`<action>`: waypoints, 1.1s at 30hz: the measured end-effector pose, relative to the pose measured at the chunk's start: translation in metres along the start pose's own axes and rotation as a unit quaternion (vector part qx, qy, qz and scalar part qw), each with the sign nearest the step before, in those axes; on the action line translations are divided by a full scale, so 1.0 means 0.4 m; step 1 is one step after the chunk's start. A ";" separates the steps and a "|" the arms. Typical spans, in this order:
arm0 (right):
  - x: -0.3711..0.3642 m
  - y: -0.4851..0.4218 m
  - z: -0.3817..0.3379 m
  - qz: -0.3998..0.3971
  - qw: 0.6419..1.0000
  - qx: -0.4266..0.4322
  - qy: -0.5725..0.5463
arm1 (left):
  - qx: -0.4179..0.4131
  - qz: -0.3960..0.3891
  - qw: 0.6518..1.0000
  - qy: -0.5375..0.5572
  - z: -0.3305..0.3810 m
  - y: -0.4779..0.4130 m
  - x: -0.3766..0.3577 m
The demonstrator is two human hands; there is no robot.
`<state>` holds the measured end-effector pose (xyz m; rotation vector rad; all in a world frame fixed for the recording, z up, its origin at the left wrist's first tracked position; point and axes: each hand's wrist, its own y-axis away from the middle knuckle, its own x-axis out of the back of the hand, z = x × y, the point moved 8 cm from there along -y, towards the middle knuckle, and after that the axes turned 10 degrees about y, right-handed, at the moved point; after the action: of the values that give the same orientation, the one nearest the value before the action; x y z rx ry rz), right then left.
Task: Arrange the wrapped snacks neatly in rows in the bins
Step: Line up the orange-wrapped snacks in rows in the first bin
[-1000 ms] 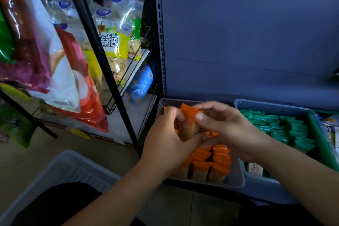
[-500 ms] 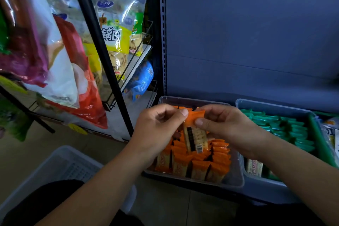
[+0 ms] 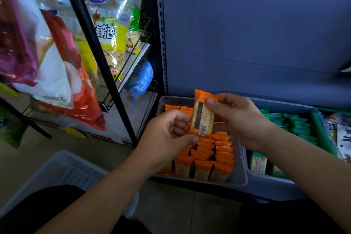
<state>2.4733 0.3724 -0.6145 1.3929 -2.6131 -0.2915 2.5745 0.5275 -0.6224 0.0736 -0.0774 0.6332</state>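
Note:
An orange wrapped snack (image 3: 202,117) is held upright above the clear bin (image 3: 239,178), its barcode side facing me. My right hand (image 3: 239,119) pinches its upper right edge between thumb and fingers. My left hand (image 3: 167,136) holds its lower left edge with curled fingers. Inside the clear bin stand rows of orange wrapped snacks (image 3: 209,159). To the right, a grey-blue bin (image 3: 284,103) holds rows of green wrapped snacks (image 3: 296,123).
A black wire rack (image 3: 98,57) with hanging snack bags (image 3: 110,30) stands at the left. A pale plastic basket (image 3: 62,173) sits on the floor at the lower left. A blue shelf back panel (image 3: 247,34) rises behind the bins. More packets (image 3: 341,138) lie at the far right.
Both hands have lifted the orange snack higher above the bin and turned it so its barcode side faces me. The view has shifted slightly.

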 end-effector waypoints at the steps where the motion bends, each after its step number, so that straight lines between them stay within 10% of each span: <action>1: 0.000 0.003 -0.002 0.003 1.000 0.003 0.004 | -0.011 0.003 1.000 -0.021 0.001 0.001 0.001; 11: -0.071 0.093 0.021 0.008 1.000 0.000 0.021 | -0.085 0.034 0.977 -0.190 0.020 0.082 -0.013; 22: -0.147 0.049 0.061 -0.051 0.974 0.032 0.220 | -0.034 -0.071 0.997 -0.006 -0.128 0.086 0.088; 33: -0.289 -0.033 0.362 -0.063 0.907 -0.008 0.417 | 0.007 -0.055 0.975 -0.216 -0.306 0.074 0.209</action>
<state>2.5133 0.4748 -0.7639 1.2880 -1.8128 0.2338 2.6301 0.6117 -0.7350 0.2272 -0.4863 0.4991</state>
